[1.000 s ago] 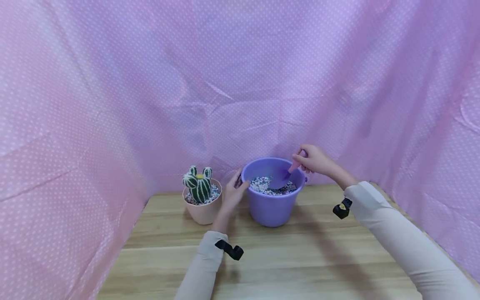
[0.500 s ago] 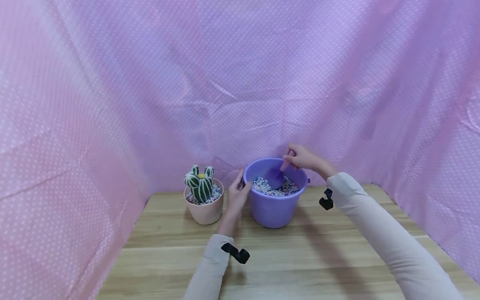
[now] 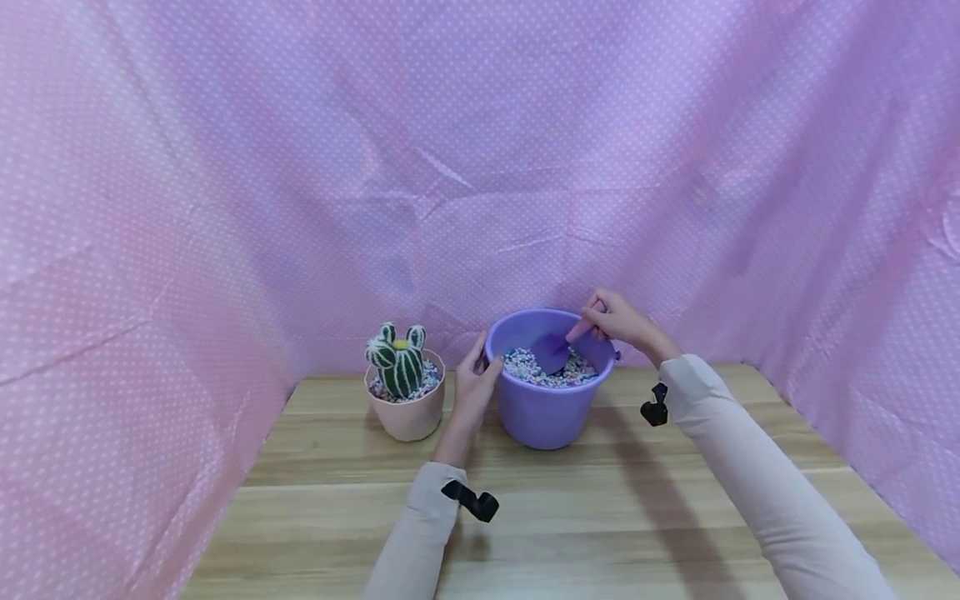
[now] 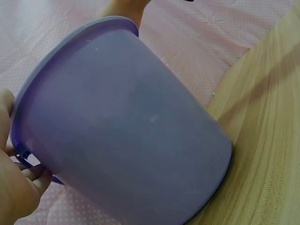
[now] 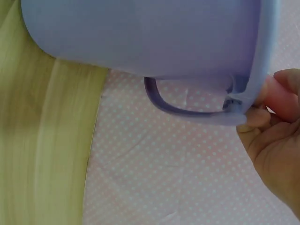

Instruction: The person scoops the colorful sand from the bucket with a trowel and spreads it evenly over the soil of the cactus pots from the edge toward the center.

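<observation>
A purple bucket (image 3: 543,417) stands upright on the table, partly filled with small multicoloured pebbles (image 3: 525,367). My left hand (image 3: 474,387) grips its left rim, thumb over the edge; the left wrist view shows the fingers (image 4: 35,176) by the handle joint. In my right hand (image 3: 621,321) is the pink handle of a small shovel (image 3: 553,353). The purple-looking blade tilts down inside the bucket, its lower edge at the pebbles. In the right wrist view, the bucket wall hides the blade, and the fingers lie close to the rim.
Left of the bucket stands a pale pink pot (image 3: 408,419) holding a green-and-white cactus (image 3: 401,371) among similar pebbles. The wooden table (image 3: 337,517) is enclosed behind and at the sides by pink dotted cloth (image 3: 480,167). The bucket's handle (image 5: 176,108) hangs down behind it.
My right hand moved left over the bucket with the shovel, then slightly back right. The blade shifted within the bucket. My left hand stays at the rim.
</observation>
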### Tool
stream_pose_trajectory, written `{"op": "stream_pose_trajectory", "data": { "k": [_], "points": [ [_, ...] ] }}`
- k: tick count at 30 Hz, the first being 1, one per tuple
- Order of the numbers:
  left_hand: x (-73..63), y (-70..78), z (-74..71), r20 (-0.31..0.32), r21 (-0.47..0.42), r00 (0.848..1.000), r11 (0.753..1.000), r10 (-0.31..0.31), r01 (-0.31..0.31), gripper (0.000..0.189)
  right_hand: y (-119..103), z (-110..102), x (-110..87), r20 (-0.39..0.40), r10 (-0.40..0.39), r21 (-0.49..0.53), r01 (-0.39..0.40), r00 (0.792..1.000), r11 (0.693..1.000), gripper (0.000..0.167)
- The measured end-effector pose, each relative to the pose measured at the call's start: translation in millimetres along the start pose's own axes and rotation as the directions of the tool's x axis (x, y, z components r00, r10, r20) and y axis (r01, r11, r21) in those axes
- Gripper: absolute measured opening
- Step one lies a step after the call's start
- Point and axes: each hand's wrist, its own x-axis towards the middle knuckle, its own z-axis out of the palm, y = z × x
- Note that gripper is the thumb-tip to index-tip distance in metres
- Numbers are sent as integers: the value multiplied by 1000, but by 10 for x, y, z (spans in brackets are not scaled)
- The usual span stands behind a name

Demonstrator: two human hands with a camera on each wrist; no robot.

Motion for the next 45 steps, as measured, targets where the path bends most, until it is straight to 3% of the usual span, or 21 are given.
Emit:
{"op": "stream_pose_trajectory", "data": {
  "k": [6, 9, 13, 20, 27, 37, 45],
  "points": [
    [-14, 11, 22, 18, -2, 1000, 1000, 4, -4, 65, 37, 25, -41, -22, -1, -11, 0, 1000, 1000, 19],
    [-1, 19, 8, 11, -8, 1000, 1000, 8, -8, 66, -17, 80, -64, -54, -10, -46, 8, 998, 999, 15],
    [38, 31, -33, 2, -10, 1000, 1000, 8, -8, 67, -138, 171, -71, -40, -42, -52, 39, 998, 998, 13],
    [69, 36, -58, 8, -3, 1000, 1000, -5, 5, 66, -149, 161, -36, -86, 34, -7, -35, 996, 999, 14],
    [60, 30, -102, 21, -41, 1000, 999, -9, 10, 64, -147, 145, -48, -13, 28, 18, -28, 1000, 999, 15],
    [81, 28, -137, 65, -23, 997, 999, -45, 47, 66, -118, 129, -144, -5, -18, 27, 18, 1000, 999, 16],
    [82, 24, -133, 69, -20, 996, 998, -54, 55, 67, -93, 104, -133, 7, -6, 47, 5, 1000, 999, 17]
  ]
}}
